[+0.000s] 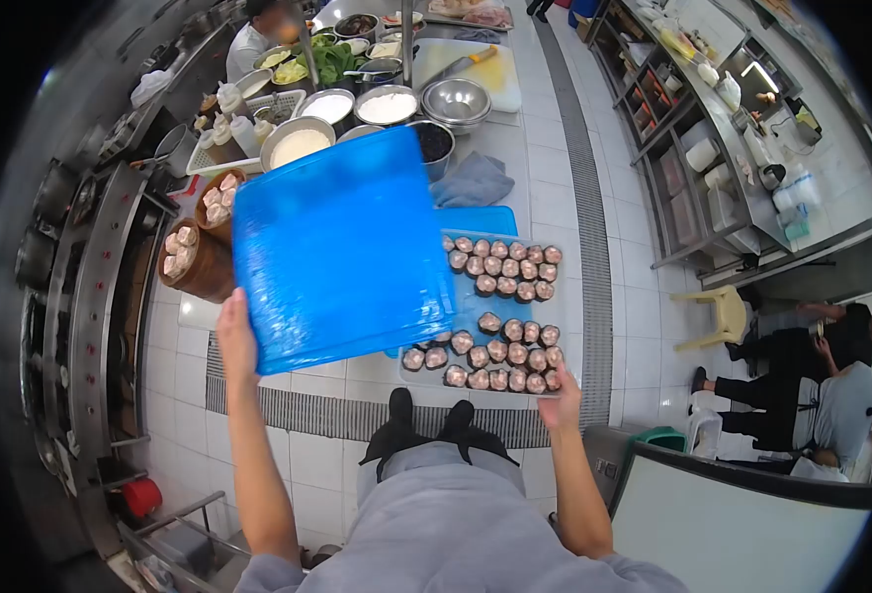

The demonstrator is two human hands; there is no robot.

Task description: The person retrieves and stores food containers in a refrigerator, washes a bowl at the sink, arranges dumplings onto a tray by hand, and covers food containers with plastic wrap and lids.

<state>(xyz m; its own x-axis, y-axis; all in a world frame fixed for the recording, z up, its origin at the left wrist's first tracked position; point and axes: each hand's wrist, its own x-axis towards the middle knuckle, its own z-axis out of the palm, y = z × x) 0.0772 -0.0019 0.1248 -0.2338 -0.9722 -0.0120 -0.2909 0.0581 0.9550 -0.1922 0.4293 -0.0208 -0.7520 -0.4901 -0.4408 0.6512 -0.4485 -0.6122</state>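
Observation:
My left hand [236,338] grips the left edge of a wide blue plastic lid [342,252], holding it raised and tilted. Under its right side lies a shallow translucent tray [530,307] with rows of round dark-wrapped dumplings [510,267], topped with pale pink filling. The lid hides the tray's left part. My right hand [562,397] is closed around the tray's near right corner. Beyond the tray, part of a flat blue sheet or board [485,219] shows.
Bamboo steamers [209,272] with pale dumplings stand left of the lid. Behind are bowls of powder [387,105], squeeze bottles [228,127], a grey cloth [474,181], and a knife [461,64] on a cutting board [500,84]. Other people [836,395] are at right; one [248,47] is at far left.

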